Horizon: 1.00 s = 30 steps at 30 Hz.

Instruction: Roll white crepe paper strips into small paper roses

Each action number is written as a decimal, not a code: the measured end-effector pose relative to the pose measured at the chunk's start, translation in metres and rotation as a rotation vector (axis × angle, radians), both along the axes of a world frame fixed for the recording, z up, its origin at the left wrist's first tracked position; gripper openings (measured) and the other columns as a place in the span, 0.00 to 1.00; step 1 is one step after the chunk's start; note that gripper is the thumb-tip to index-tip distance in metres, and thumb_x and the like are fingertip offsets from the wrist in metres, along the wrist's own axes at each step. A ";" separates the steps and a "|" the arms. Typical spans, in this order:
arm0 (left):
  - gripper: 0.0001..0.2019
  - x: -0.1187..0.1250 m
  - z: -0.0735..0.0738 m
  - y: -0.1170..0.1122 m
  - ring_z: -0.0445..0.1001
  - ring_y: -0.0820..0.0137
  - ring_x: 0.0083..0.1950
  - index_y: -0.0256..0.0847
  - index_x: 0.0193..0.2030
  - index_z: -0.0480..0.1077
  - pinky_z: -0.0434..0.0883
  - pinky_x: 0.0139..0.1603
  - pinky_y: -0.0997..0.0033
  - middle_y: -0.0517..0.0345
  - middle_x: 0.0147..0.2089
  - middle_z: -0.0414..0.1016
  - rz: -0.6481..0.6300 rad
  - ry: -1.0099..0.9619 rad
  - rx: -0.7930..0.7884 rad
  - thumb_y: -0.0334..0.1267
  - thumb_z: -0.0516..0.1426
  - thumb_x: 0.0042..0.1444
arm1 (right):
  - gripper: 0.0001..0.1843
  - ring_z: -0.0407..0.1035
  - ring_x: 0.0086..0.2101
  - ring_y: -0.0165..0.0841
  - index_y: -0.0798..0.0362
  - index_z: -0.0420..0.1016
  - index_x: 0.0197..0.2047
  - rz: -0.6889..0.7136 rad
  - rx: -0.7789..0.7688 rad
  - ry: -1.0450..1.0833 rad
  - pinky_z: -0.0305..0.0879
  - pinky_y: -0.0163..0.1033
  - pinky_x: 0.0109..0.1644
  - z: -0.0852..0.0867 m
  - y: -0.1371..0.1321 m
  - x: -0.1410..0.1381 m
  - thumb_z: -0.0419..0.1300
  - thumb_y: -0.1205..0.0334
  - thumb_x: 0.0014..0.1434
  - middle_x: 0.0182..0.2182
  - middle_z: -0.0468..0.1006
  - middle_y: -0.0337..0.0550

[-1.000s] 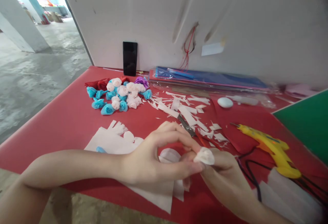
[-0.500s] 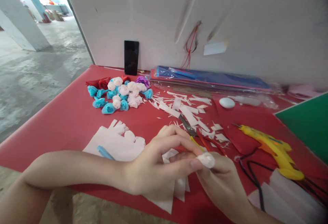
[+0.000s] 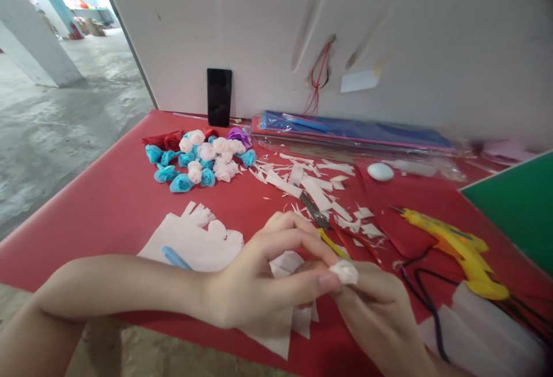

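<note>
Pinching white flower (image 3: 345,273): left hand (image 3: 263,282), right hand (image 3: 380,305) | arm (image 3: 129,284) overlapping sheet (image 3: 199,243) | glue gun (image 3: 460,253) rightward

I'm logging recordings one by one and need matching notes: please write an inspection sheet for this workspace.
Surface: red tabletop.
Job's things: white rosette at the fingertips; white sheet partly behind the left arm; cluster of finished-looking flowers farther back.
Clutter: white scraps scattered beyond the hands.
Hands: left hand pinches the rosette; right hand meets it, exact grip hidden.
Cables: black cord looped near the yellow glue gun.
Surroundings: pale panel behind; concrete floor at left.
</note>
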<state>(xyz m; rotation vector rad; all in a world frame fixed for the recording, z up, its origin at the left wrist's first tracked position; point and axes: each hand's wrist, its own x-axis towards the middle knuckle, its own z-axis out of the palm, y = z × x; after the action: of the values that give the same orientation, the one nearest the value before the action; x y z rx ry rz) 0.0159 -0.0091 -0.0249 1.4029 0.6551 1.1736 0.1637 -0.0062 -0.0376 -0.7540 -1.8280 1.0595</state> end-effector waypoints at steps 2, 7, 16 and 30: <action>0.03 0.000 0.000 0.000 0.61 0.70 0.41 0.38 0.27 0.66 0.58 0.50 0.62 0.59 0.31 0.62 -0.005 0.002 0.010 0.29 0.55 0.51 | 0.12 0.66 0.15 0.23 0.48 0.73 0.24 0.002 0.018 -0.006 0.63 0.23 0.19 -0.001 -0.001 0.001 0.55 0.67 0.57 0.15 0.71 0.32; 0.04 0.000 -0.002 0.000 0.61 0.70 0.40 0.38 0.26 0.65 0.59 0.49 0.63 0.59 0.31 0.62 -0.006 0.002 0.040 0.28 0.55 0.50 | 0.14 0.68 0.18 0.24 0.45 0.74 0.27 -0.008 0.081 -0.036 0.63 0.25 0.22 0.002 -0.001 0.003 0.53 0.69 0.57 0.17 0.72 0.32; 0.03 -0.001 -0.005 0.001 0.61 0.72 0.37 0.37 0.30 0.67 0.61 0.44 0.68 0.60 0.30 0.61 0.008 0.029 0.099 0.28 0.58 0.48 | 0.13 0.66 0.16 0.26 0.49 0.72 0.25 -0.039 0.195 -0.106 0.64 0.27 0.20 0.007 -0.002 0.004 0.52 0.68 0.58 0.16 0.71 0.35; 0.02 -0.003 -0.001 0.001 0.61 0.72 0.36 0.34 0.30 0.68 0.63 0.42 0.70 0.56 0.31 0.63 -0.003 0.109 0.145 0.27 0.54 0.49 | 0.14 0.66 0.13 0.27 0.48 0.67 0.21 -0.235 0.434 -0.225 0.64 0.30 0.18 0.013 -0.007 -0.001 0.52 0.70 0.56 0.11 0.71 0.33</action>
<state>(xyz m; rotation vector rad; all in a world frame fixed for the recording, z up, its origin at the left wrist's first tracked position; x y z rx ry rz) 0.0128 -0.0077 -0.0260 1.5989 0.6538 1.1670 0.1626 -0.0127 -0.0242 -0.8177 -2.0055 0.4164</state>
